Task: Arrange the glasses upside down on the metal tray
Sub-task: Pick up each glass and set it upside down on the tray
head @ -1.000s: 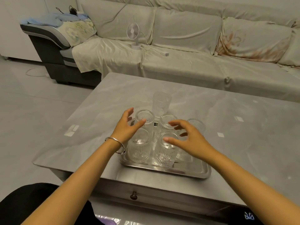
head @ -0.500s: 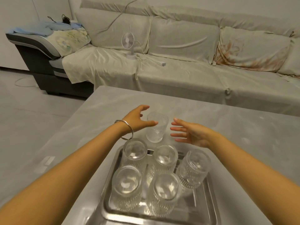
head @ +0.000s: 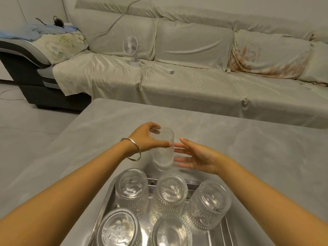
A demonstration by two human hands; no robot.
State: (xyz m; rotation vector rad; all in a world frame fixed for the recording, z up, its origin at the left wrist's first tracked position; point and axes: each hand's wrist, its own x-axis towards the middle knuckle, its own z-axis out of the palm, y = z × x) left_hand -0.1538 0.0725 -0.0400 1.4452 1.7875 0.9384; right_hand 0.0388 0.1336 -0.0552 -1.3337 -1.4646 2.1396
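An upright ribbed clear glass point(head: 163, 153) stands on the grey table just beyond the metal tray point(head: 220, 233). My left hand point(head: 147, 137), with a silver bangle on the wrist, wraps its thumb and fingers around the glass's upper part. My right hand point(head: 197, 156) is spread open beside the glass on its right, fingertips close to its wall. Several ribbed glasses stand upside down on the tray, among them a back-left glass point(head: 132, 189), a back-middle glass point(head: 171, 192) and a back-right glass point(head: 209, 203).
The grey table point(head: 257, 157) stretches out behind and to the right of the tray. Beyond it is a cloth-covered sofa point(head: 195, 79) with a small white fan point(head: 132, 50) and its cable. The floor lies to the left.
Both hands have closed in on the upright glass behind the tray. My left hand has gone from near it to gripping it. The view has moved closer to the tray.
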